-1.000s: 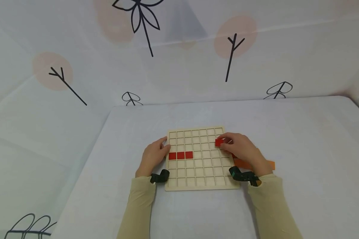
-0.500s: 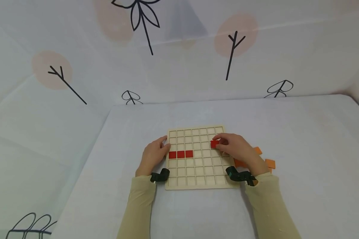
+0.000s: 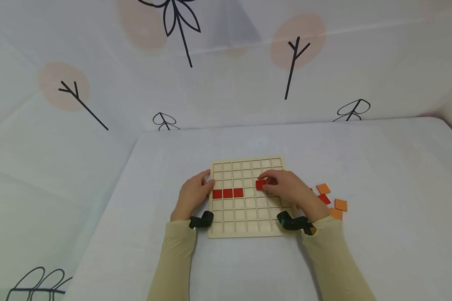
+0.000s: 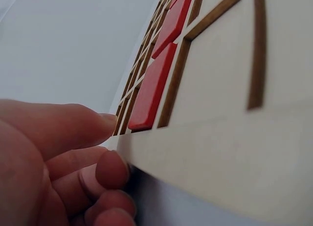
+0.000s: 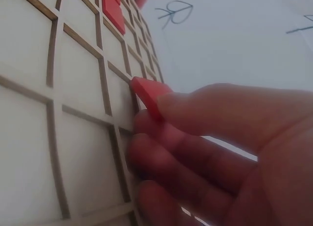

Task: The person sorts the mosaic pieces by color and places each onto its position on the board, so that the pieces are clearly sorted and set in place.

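Note:
A square wooden grid board (image 3: 250,215) lies on the white-covered table. Three red square tiles (image 3: 227,193) sit side by side in one row, starting from its left edge. My left hand (image 3: 192,195) holds the board's left edge; in the left wrist view the thumb is at the rim and the other fingers are curled against the side. My right hand (image 3: 289,189) pinches another red tile (image 3: 260,184) between thumb and fingers, over the right half of the board. In the right wrist view this tile (image 5: 149,91) is tilted close over the cells, with fingertips near the grid.
To the right of the board several loose tiles lie on the table, orange ones (image 3: 340,205) and a red one (image 3: 324,199), partly behind the right forearm. A white cloth (image 3: 233,92) with printed plants rises behind the table.
My right hand has carried the red tile leftward across the board, closer to the row of three. More loose tiles show beside the right wrist. The left hand keeps its place.

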`<state>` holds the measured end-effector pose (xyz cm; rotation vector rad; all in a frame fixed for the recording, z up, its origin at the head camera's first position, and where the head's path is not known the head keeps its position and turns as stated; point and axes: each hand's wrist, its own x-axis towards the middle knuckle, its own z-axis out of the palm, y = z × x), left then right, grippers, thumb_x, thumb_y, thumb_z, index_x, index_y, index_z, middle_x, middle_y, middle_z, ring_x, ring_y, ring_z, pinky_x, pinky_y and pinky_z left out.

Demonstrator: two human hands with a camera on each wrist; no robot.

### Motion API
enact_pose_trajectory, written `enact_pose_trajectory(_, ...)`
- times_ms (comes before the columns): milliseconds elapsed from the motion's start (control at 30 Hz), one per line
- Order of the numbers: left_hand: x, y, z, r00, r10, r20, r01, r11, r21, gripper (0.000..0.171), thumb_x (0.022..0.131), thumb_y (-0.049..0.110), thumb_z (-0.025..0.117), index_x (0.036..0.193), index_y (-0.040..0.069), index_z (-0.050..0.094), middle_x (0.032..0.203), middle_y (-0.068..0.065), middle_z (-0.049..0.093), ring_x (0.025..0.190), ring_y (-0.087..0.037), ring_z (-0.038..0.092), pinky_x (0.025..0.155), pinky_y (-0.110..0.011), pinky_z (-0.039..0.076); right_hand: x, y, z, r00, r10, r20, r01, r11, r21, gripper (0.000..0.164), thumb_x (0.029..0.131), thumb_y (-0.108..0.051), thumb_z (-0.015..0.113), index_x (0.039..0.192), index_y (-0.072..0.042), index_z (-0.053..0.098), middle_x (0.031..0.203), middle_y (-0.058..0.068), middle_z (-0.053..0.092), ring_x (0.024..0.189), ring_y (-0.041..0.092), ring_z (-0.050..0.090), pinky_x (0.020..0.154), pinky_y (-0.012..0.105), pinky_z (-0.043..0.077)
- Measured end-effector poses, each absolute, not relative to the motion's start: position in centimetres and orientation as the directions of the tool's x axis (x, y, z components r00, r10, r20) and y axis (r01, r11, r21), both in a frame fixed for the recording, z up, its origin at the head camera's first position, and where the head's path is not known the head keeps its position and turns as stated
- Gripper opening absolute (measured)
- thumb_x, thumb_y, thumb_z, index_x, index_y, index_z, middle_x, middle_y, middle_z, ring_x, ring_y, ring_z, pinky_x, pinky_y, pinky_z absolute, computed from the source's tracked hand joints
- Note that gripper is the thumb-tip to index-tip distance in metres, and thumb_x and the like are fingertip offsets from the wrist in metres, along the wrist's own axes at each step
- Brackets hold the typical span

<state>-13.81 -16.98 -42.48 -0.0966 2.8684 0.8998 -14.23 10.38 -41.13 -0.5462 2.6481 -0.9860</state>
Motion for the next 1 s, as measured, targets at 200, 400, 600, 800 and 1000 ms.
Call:
enact_pose_trajectory(200,-13.7,-16.9,-42.4,-0.989,-0.024,-0.148,-0.104,0.82,0.563,0.047,0.088,0.036,0.051,0.132,0.019,0.045,0.07,0.001,0.05,0.055,-0.015,0.046,0.052,-0.028,0.035,-14.0,9.6,-41.1,-0.89,-0.444,-0.102,-0.27,0.694,-0.668,0.027,0.083,-0.018,0.057,0.11,-0.017,0.061,0.085,-0.004,0.059,0.078,0.015,0.052,0.072,0.033,0.042)
enact_pose_trajectory(400,-13.7,-16.9,-42.3,-0.989,-0.023,-0.145,-0.101,0.824,0.558,0.048,0.088,0.036,0.051,0.132,0.019,0.046,0.07,0.001,0.05,0.055,-0.015,0.046,0.052,-0.028,0.034,-13.8,9.3,-41.1,-0.885,-0.455,-0.101,-0.287,0.702,-0.651,0.026,0.083,-0.02,0.057,0.109,-0.019,0.061,0.085,-0.005,0.059,0.079,0.014,0.052,0.072,0.034,0.042)
enact_pose_trajectory(600,-13.6,-16.9,-42.2,-0.989,-0.02,-0.144,-0.098,0.825,0.557,0.047,0.088,0.037,0.051,0.132,0.019,0.045,0.07,0.001,0.051,0.054,-0.015,0.046,0.051,-0.028,0.035,-13.8,8.8,-41.3,-0.873,-0.48,-0.092,-0.309,0.688,-0.657,0.023,0.085,-0.02,0.056,0.107,-0.02,0.062,0.084,-0.006,0.058,0.078,0.013,0.052,0.071,0.033,0.042)
enact_pose_trajectory(800,-13.7,-16.8,-42.3,-0.99,-0.02,-0.137,-0.093,0.829,0.551,0.047,0.088,0.037,0.05,0.132,0.02,0.045,0.069,0.001,0.051,0.054,-0.015,0.046,0.051,-0.028,0.035,-13.8,8.4,-41.3,-0.878,-0.473,-0.079,-0.327,0.711,-0.622,0.022,0.084,-0.019,0.056,0.105,-0.018,0.063,0.081,-0.006,0.057,0.075,0.012,0.05,0.069,0.031,0.041)
enact_pose_trajectory(1000,-13.7,-16.9,-42.4,-0.989,-0.028,-0.145,-0.105,0.823,0.559,0.048,0.088,0.038,0.05,0.132,0.021,0.045,0.069,0.001,0.051,0.053,-0.015,0.046,0.05,-0.028,0.035,-13.6,7.8,-41.1,-0.89,-0.451,-0.074,-0.326,0.74,-0.588,0.02,0.084,-0.02,0.056,0.102,-0.016,0.064,0.081,-0.004,0.057,0.073,0.014,0.05,0.068,0.031,0.041)
